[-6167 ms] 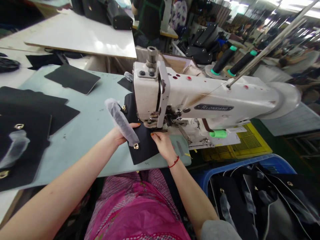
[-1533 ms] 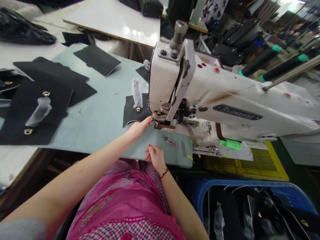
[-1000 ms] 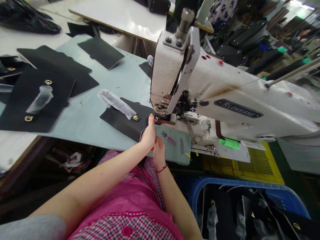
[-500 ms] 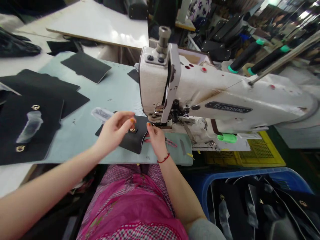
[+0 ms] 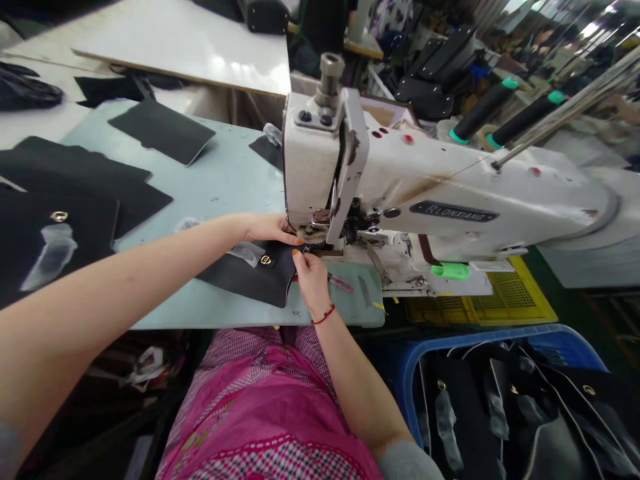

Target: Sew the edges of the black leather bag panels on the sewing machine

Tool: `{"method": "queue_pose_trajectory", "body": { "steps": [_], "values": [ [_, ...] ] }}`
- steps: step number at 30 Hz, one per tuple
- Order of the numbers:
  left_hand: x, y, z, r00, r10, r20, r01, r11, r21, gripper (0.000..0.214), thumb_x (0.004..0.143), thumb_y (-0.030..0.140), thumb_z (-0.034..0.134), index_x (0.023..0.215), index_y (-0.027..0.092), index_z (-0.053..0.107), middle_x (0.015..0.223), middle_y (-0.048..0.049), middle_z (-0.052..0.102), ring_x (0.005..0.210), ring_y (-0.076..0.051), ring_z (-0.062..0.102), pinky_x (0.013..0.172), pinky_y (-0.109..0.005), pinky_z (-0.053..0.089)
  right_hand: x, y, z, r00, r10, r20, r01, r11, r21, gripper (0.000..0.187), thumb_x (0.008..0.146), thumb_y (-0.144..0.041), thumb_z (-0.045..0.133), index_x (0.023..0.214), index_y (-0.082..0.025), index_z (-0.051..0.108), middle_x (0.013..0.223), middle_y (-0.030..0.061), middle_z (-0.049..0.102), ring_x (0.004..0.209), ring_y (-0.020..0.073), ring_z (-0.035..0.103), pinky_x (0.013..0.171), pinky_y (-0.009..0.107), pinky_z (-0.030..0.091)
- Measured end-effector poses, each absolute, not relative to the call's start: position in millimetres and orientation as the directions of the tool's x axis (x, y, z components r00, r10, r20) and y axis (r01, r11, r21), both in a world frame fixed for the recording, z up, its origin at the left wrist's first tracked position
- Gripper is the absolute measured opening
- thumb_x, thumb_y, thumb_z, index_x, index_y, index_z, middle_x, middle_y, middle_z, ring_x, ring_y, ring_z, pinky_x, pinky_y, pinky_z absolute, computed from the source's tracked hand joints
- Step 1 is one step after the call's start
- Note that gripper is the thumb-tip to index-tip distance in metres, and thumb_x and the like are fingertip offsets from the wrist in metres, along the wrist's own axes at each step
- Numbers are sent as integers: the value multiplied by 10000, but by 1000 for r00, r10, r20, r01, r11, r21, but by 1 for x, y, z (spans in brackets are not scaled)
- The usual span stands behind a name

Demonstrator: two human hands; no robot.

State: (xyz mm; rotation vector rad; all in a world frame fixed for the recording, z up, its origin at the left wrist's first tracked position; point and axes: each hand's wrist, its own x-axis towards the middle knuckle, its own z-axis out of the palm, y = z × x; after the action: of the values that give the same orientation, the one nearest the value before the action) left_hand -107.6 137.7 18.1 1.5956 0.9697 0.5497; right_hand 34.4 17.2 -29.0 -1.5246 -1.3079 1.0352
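Observation:
A black leather panel [image 5: 240, 277] with a gold turn-lock and a clear plastic wrap lies under the head of the sewing machine [image 5: 320, 167]. My left hand [image 5: 273, 228] reaches across the panel to its edge at the needle, thumb stretched to the right; its other fingers are partly hidden behind the machine head. My right hand [image 5: 313, 280] pinches the panel's right edge, its thumb close to the left thumb. Just right of that hand, pink-handled thread snips [image 5: 341, 283] rest on the table.
More black panels [image 5: 75, 180] are spread on the pale green table [image 5: 200, 193] at left. A blue basket [image 5: 415, 353] full of black pieces stands at lower right, near a yellow crate [image 5: 530, 293]. Two black thread spools [image 5: 485, 110] stand behind the machine.
My left hand has moved right, from above the gold lock to the machine head, uncovering the lock. My right hand stays at the panel's edge. The view has shifted slightly.

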Motion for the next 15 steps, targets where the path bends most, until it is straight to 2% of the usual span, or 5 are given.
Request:
{"method": "queue_pose_trajectory", "body": {
  "steps": [2, 3, 8, 12, 15],
  "values": [
    [-109, 131, 16, 641, 716, -278, 290, 109, 951, 263, 564, 351, 841, 763, 197, 764, 881, -80, 762, 833, -245, 701, 823, -393, 560, 39, 17, -28, 101, 994, -46, 282, -73, -957, 456, 888, -506, 459, 562, -198, 378, 563, -17, 349, 565, 110, 350, 503, 235, 257],
    [-108, 127, 16, 635, 707, -312, 284, 162, 945, 269, 566, 350, 837, 777, 199, 767, 886, -78, 762, 846, -250, 702, 832, -394, 558, 41, 17, -28, 93, 995, -42, 278, -67, -958, 457, 885, -507, 465, 561, -198, 375, 563, -20, 340, 561, 108, 339, 505, 237, 250],
    [-101, 108, 20, 503, 803, -320, 265, 208, 941, 259, 561, 374, 817, 751, 205, 766, 865, -54, 761, 888, -261, 697, 889, -397, 540, 58, 22, -26, 4, 998, -68, 269, -67, -961, 457, 869, -531, 498, 570, -191, 434, 559, -23, 359, 550, 106, 323, 504, 239, 236],
    [-98, 103, 27, 478, 836, -269, 365, 89, 927, 247, 669, 410, 725, 799, 203, 761, 879, -56, 756, 868, -262, 684, 868, -406, 541, 67, 27, -20, -75, 992, -102, 241, -81, -967, 427, 863, -504, 512, 578, -192, 453, 547, -28, 376, 538, 104, 330, 501, 238, 234],
    [-101, 78, 35, 383, 923, -50, 551, -185, 814, 269, 768, 346, 641, 958, 181, 735, 1017, -85, 727, 988, -281, 654, 953, -439, 500, 71, 23, -12, -105, 990, -95, 277, -62, -959, 400, 861, -461, 514, 572, -191, 451, 544, -31, 382, 534, 103, 334, 492, 241, 215]
  ]
}}
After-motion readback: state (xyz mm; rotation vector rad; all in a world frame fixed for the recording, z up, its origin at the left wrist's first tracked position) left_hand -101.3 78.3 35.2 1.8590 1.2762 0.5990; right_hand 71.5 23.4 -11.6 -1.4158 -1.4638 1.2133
